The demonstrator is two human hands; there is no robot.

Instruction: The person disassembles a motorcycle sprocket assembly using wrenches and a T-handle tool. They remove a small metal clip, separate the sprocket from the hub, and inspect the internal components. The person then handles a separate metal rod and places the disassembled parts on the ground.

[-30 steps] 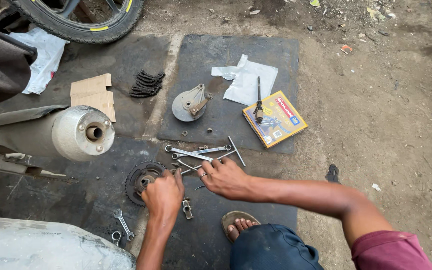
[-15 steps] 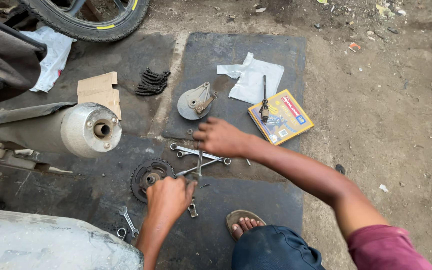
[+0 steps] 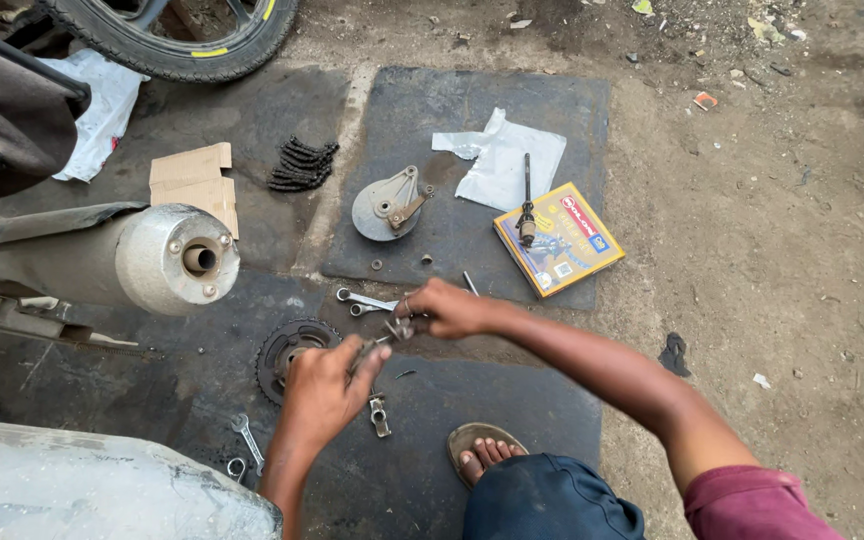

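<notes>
At lower centre of the frame, my left hand (image 3: 320, 388) closes its fingers on one end of a small metal part (image 3: 393, 331), just right of the sprocket (image 3: 287, 352). My right hand (image 3: 449, 307) pinches the same part from the right, above the spanners (image 3: 364, 301) on the dark mat (image 3: 512, 400).
</notes>
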